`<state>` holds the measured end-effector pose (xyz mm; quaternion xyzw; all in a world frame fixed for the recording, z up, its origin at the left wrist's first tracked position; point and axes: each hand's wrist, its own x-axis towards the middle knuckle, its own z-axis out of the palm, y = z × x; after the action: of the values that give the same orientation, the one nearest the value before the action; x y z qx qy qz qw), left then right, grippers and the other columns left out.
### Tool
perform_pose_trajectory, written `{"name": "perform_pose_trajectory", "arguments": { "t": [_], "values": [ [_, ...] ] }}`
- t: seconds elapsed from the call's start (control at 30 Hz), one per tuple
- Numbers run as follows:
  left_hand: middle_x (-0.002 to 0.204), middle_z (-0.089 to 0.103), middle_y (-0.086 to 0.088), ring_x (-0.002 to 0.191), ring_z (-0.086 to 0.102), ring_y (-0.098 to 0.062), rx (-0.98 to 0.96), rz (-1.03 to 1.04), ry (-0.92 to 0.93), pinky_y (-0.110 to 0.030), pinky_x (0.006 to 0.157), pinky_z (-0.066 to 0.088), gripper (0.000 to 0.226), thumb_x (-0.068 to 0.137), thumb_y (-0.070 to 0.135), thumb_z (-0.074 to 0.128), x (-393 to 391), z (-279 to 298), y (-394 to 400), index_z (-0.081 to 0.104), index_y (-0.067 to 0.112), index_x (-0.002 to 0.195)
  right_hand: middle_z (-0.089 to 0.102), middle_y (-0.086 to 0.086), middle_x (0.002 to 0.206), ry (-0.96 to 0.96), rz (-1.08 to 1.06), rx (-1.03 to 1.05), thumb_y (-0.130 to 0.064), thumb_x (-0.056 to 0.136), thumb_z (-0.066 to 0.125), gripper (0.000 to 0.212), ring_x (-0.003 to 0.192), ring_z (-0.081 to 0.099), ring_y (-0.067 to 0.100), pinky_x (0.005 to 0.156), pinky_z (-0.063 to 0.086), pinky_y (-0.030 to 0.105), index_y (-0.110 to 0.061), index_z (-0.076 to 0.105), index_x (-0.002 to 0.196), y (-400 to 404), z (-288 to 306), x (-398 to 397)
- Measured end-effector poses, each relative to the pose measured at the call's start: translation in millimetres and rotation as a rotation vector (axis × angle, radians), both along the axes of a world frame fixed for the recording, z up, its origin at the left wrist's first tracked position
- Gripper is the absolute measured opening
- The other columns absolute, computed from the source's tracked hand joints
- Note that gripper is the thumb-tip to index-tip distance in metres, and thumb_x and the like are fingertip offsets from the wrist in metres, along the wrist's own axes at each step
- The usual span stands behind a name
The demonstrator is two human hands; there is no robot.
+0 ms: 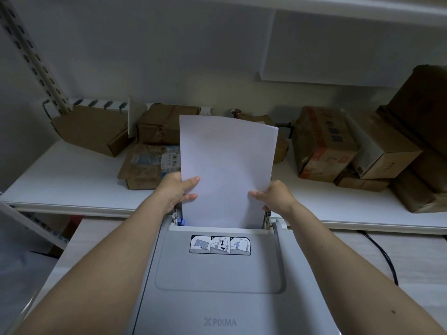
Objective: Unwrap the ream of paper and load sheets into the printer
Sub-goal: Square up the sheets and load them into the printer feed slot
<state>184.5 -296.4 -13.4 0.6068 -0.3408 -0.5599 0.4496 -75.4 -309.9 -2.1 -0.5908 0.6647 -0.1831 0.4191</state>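
Observation:
A stack of white paper sheets (227, 165) stands upright in the rear feed slot of a light grey printer (217, 281), lower edge inside the slot. My left hand (180, 191) grips the sheets' left edge low down, thumb on the front. My right hand (275, 197) grips the right edge at about the same height. A blue paper guide (181, 222) shows at the slot's left end. A pictogram label (220, 245) sits on the printer lid just below the slot. No ream wrapper can be made out.
Behind the printer runs a white shelf (72, 180) with several brown cardboard boxes and wrapped parcels (321, 143) along the wall. A perforated metal upright (31, 56) rises at the left. A black cable (384, 257) hangs at the right of the printer.

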Motion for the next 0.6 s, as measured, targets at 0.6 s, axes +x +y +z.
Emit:
{"name": "perform_pose_trajectory", "arguments": {
  "t": [0.6],
  "values": [
    [0.135, 0.057, -0.009, 0.098, 0.065, -0.019, 0.148, -0.013, -0.045, -0.045, 0.097, 0.049, 0.045, 0.088, 0.022, 0.067, -6.7, -45.6, 22.9, 0.054, 0.003, 0.127, 0.071, 0.011, 0.087, 0.11, -0.045, -0.052, -0.025, 0.079, 0.072, 0.029, 0.079, 0.062, 0.029, 0.069, 0.049, 0.033, -0.003, 0.071, 0.099, 12.1, -24.7, -4.6]
  ]
}}
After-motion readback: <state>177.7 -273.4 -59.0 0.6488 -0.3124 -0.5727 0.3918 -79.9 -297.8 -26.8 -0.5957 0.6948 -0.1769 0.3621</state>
